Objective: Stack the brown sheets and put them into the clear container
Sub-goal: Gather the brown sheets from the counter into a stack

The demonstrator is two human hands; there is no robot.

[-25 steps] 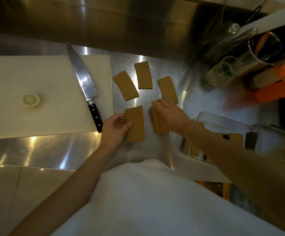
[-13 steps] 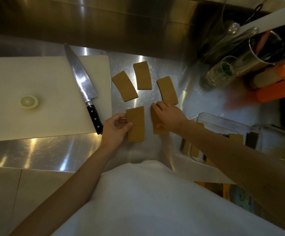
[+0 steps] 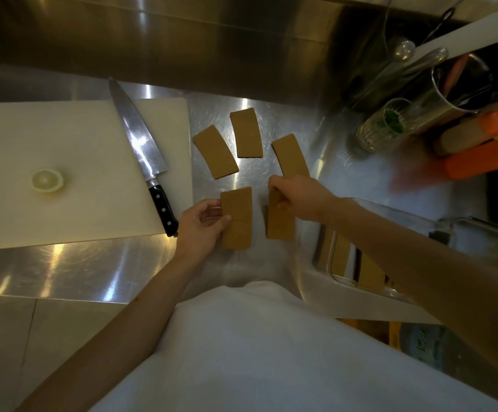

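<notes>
Fingers of the left hand (image 3: 201, 227) pinching one brown sheet (image 3: 236, 217), right hand (image 3: 299, 197) fingers pinching another sheet (image 3: 280, 221).

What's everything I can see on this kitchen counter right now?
Brown sheets on counter: five, tan; three loose, one at each hand.
Clear container: one, right, more brown sheets inside.
Cutting board: one, white, left.
Knife: one, black handle, on the board.
Citrus half: one, pale, on the board.
Utensil holder: one, metal, far right.
Glass jar: one, green contents.
Left hand: holding a sheet.
Right hand: lifting a sheet.
</notes>
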